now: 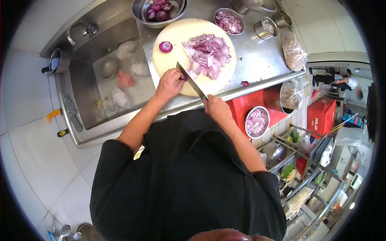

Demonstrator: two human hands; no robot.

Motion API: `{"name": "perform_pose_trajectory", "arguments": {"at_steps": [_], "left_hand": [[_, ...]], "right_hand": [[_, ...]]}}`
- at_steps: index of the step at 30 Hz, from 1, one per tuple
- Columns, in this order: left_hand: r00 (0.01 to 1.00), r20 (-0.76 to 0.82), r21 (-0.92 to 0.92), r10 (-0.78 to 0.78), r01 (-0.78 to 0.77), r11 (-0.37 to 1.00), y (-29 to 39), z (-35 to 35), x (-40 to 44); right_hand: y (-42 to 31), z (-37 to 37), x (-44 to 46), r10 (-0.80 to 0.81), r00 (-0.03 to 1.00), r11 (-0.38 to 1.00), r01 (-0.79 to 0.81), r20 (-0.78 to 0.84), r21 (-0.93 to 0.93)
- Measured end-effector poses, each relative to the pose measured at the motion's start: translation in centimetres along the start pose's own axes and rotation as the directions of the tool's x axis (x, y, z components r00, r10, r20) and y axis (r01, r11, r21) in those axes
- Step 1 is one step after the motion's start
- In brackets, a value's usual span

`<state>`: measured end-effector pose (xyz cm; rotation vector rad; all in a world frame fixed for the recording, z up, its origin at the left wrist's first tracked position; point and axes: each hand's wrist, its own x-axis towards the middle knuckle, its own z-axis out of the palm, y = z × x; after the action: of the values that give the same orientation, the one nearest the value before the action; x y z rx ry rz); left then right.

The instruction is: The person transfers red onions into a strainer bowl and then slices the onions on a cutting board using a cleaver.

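My right hand [216,107] is wrapped round the handle of a large kitchen knife [192,82], its blade slanting up and left across the round cutting board [169,34]. At the blade's left side, my left hand [171,83] has its fingers curled on a piece of red onion [184,76], mostly hidden under them. A heap of sliced red onion [209,54] covers the right part of the board. One peeled red onion [165,47] sits near the board's left edge.
A steel sink [86,80] with bags in water lies left. Behind the board stands a bowl of whole onions [138,10]; a bowl of sliced onions [243,26] is at back right. Another onion bowl [257,137] and a pot [273,96] stand on a red surface [237,107] below the counter.
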<state>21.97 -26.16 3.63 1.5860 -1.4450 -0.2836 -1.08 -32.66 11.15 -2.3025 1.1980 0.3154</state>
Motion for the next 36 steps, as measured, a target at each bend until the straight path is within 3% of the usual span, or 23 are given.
{"name": "perform_pose_trajectory", "arguments": {"at_steps": [6,9,12,15,17,18,21,27,30,36], "left_hand": [[0.999,0.004,0.071,0.041,-0.041,0.997,1.0,-0.9,1.1],[0.948,0.27,0.21,-0.166,0.111,0.971,0.9,-1.5,1.6],[0.81,0.273,0.253,-0.518,0.459,0.852,3.4,-1.3,2.6],[0.738,0.342,0.105,-0.582,0.585,0.804,4.8,-1.7,2.5],[0.963,0.166,0.063,-0.213,0.206,0.977,3.3,-1.6,1.6],[0.998,0.068,0.072,-0.003,-0.001,0.997,2.7,-1.6,1.3],[0.979,0.17,-0.026,0.109,-0.106,0.994,1.2,-1.3,1.2],[0.961,0.214,-0.007,0.176,-0.179,0.984,0.4,-0.8,2.0],[0.97,0.158,0.029,0.183,-0.189,0.982,0.5,-0.5,1.9],[0.98,0.147,-0.019,0.134,-0.132,0.991,0.3,-0.3,1.3]], "right_hand": [[0.9,-2.1,0.2,0.013,1.0,0.998,-0.012,-0.018,0.061],[1.5,-1.7,0.3,0.078,0.996,0.993,-0.073,-0.046,0.09],[1.4,-1.7,0.2,0.081,0.996,0.991,-0.076,-0.043,0.109],[0.7,-1.9,-0.6,0.088,0.996,0.987,-0.083,-0.033,0.135],[0.2,-2.1,-1.3,0.096,0.995,0.986,-0.092,-0.026,0.138],[-0.1,-2.1,-1.5,0.096,0.995,0.986,-0.092,-0.022,0.138],[-0.5,-1.5,-1.3,0.089,0.996,0.988,-0.087,-0.009,0.129],[-1.1,-2.8,-2.6,0.068,0.996,0.995,-0.064,-0.048,0.081],[-0.9,-2.5,-3.0,0.056,0.996,0.997,-0.053,-0.066,0.048],[-0.6,-1.7,-1.8,0.012,0.997,1.0,-0.011,-0.077,0.022]]}}
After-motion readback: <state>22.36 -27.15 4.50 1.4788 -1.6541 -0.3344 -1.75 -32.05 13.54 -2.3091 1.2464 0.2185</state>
